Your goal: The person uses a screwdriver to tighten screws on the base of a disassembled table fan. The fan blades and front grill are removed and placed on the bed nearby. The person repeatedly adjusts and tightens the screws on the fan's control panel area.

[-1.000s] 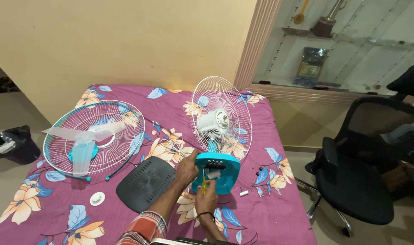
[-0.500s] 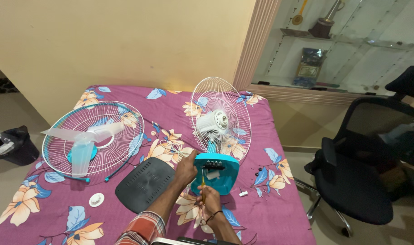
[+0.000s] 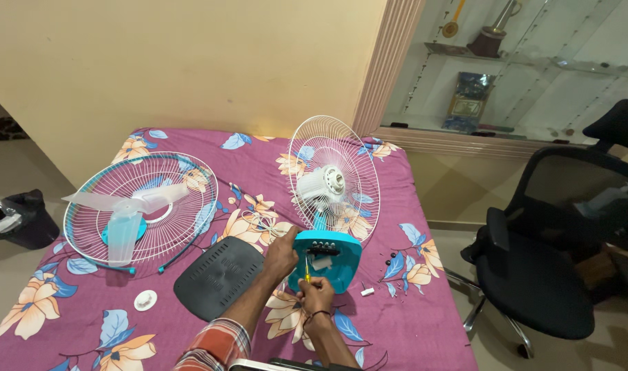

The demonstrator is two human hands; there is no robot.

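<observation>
Right hand (image 3: pixel 316 294) grips yellow-handled screwdriver (image 3: pixel 307 269) at teal plastic fan base (image 3: pixel 327 257); left hand (image 3: pixel 282 251) clasps the base's edge.

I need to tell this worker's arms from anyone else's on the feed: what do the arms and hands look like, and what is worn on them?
Both hands are bare, no gloves. The left arm wears a red, white and dark checked sleeve pushed up to about the elbow. The right hand has a thin dark band around the wrist; its forearm is bare as far as the frame shows. No rings or watch can be made out.
</observation>
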